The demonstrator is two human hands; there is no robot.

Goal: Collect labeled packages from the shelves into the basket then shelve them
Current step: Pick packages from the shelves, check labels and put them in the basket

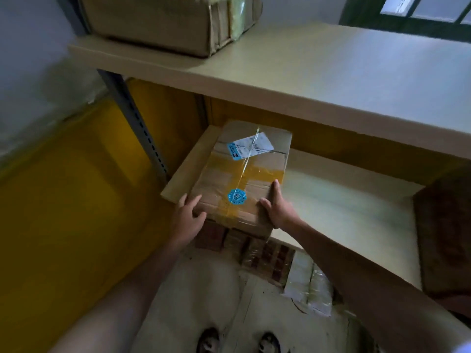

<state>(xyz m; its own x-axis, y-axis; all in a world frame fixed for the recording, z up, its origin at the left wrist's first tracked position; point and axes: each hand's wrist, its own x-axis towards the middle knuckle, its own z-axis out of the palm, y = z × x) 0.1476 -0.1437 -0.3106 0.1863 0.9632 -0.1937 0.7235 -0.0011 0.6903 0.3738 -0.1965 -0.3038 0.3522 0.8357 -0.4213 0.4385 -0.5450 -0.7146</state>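
Cardboard package (239, 177) overhangs lower shelf (344, 200), left hand (190, 215) and right hand (276, 207) gripping its near corners; no basket in sight, so collecting or shelving unclear.

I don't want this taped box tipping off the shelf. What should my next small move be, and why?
Probably slide the cardboard box a little farther onto the shelf: its near end overhangs the shelf's front edge, while your left hand and right hand hold only its near corners.
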